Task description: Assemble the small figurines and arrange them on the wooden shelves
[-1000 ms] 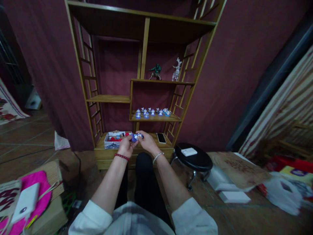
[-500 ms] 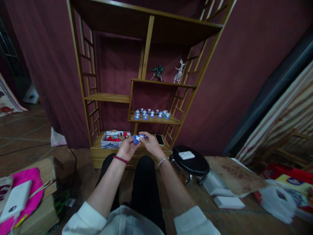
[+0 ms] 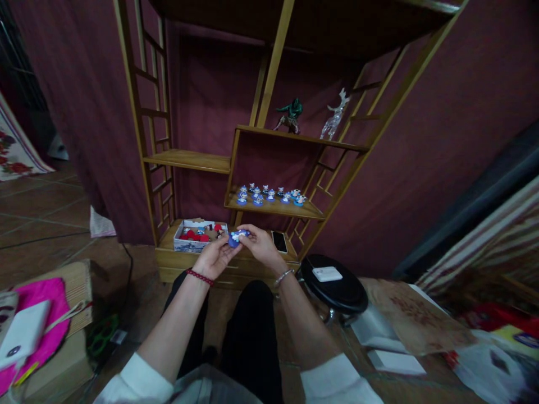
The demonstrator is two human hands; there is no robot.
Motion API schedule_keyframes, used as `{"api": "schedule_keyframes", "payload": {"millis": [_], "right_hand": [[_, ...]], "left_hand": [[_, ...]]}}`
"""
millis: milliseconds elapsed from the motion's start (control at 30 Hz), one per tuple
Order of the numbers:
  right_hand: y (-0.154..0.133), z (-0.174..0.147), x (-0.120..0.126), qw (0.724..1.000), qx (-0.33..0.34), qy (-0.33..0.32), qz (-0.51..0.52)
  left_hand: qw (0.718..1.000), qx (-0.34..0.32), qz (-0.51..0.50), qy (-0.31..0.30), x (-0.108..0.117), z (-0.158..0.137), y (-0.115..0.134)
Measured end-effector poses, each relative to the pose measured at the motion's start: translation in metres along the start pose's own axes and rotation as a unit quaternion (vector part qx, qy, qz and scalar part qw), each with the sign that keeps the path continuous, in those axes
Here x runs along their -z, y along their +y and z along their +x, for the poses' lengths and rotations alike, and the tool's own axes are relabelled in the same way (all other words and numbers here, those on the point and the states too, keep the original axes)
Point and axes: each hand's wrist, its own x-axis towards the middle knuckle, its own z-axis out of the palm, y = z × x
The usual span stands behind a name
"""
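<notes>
A small blue-and-white figurine (image 3: 236,238) is held between my two hands in front of the low cabinet. My left hand (image 3: 214,257) grips its base from the left with the fingertips. From the right, my right hand (image 3: 260,247) pinches it between thumb and fingers. Just left of my hands, an open box (image 3: 185,245) holds several red and mixed small pieces. On the shelf (image 3: 275,209) above stand several similar figurines (image 3: 270,195) in loose rows.
A phone (image 3: 279,242) lies on the cabinet top. Higher up stand a dark green figure (image 3: 291,115) and a clear deer figure (image 3: 335,114). A black stool (image 3: 343,292) bearing a white object (image 3: 327,274) is at right; a white device (image 3: 26,331) lies on pink cloth at left.
The view has moved closer to the shelf and tilted, so shelf items appear larger and further right. Both hands keep the figurine, in nearly the same place.
</notes>
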Motion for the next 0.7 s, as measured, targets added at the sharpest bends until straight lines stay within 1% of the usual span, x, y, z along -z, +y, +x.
{"api": "schedule_keyframes", "payload": {"millis": [200, 333, 433, 533, 700], "right_hand": [[0.008, 0.012, 0.003, 0.999, -0.008, -0.041, 0.008], [0.007, 0.022, 0.001, 0.996, -0.027, -0.081, 0.013], [0.004, 0.030, -0.001, 0.994, -0.030, -0.105, 0.001], [0.001, 0.035, 0.000, 0.994, -0.018, -0.110, -0.022], [0.002, 0.039, 0.006, 0.993, 0.012, -0.096, -0.067]], "left_hand": [[1.000, 0.009, 0.003, -0.014, 0.008, 0.011, 0.001], [1.000, 0.014, 0.018, 0.003, 0.012, 0.014, 0.007], [1.000, 0.003, 0.017, 0.008, 0.013, 0.016, 0.012], [1.000, -0.006, 0.015, 0.010, 0.013, 0.020, 0.015], [1.000, -0.013, 0.013, 0.016, 0.013, 0.030, 0.012]]}}
